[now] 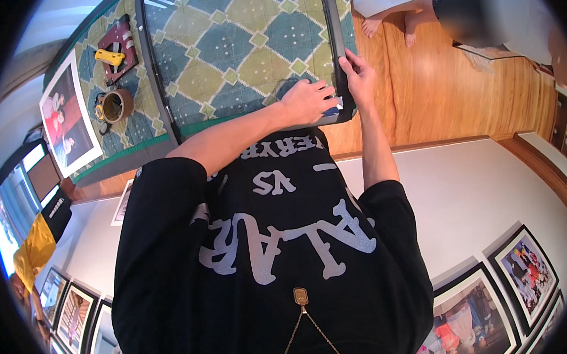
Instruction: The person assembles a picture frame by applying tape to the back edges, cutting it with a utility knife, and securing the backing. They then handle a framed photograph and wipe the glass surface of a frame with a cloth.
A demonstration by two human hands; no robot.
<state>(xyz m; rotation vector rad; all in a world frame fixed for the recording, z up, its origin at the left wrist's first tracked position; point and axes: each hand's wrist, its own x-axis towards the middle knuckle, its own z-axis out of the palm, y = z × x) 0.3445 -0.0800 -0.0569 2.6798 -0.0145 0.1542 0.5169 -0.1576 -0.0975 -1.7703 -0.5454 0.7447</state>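
A large black picture frame (pixel 334 30) with a clear pane lies on a green and blue patterned cloth. At its near right corner, my left hand (pixel 306 103) is bent with curled fingers over a small crumpled blue and white piece (pixel 332 110), partly hidden under the fingertips. My right hand (pixel 360 80) grips the frame's right side bar just above that corner, thumb on the inner side and fingers along the outside.
Left of the frame, on the cloth (pixel 92 65), lie a maroon triangular tool (pixel 126 41), a yellow-handled cutter (pixel 109 57), a brown tape roll (pixel 118 105) and a white-bordered photo print (pixel 69 118). A person's bare feet (pixel 391 29) are on the wooden floor at far right. Framed photos (pixel 476 314) hang behind me.
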